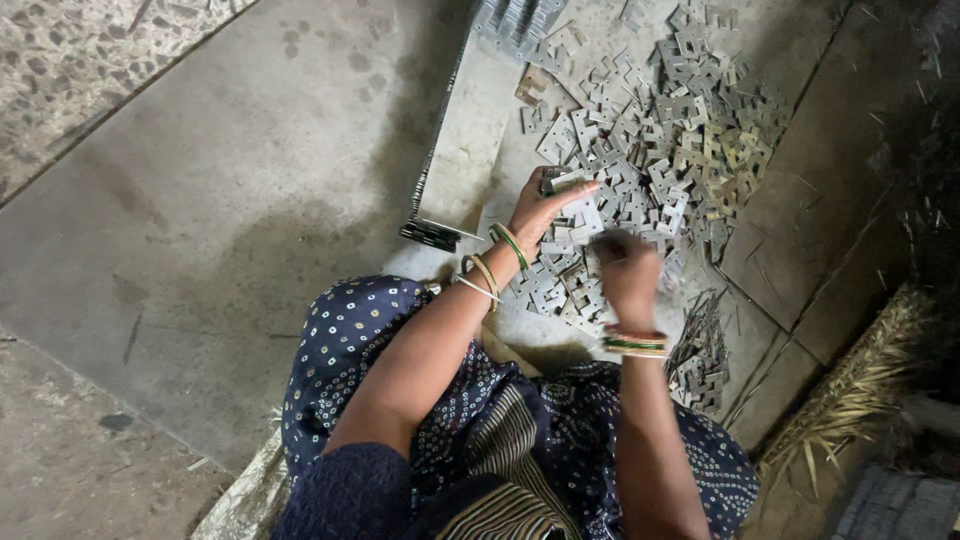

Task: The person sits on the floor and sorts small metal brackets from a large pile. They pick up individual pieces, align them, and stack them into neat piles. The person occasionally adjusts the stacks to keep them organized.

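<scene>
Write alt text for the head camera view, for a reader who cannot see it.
Seen from above, a seated person's left hand holds a small stack of flat metal plates over a large pile of loose metal plates on a stone floor. The right hand, blurred, hovers over the pile's near edge. A long row of stacked plates lies to the left.
</scene>
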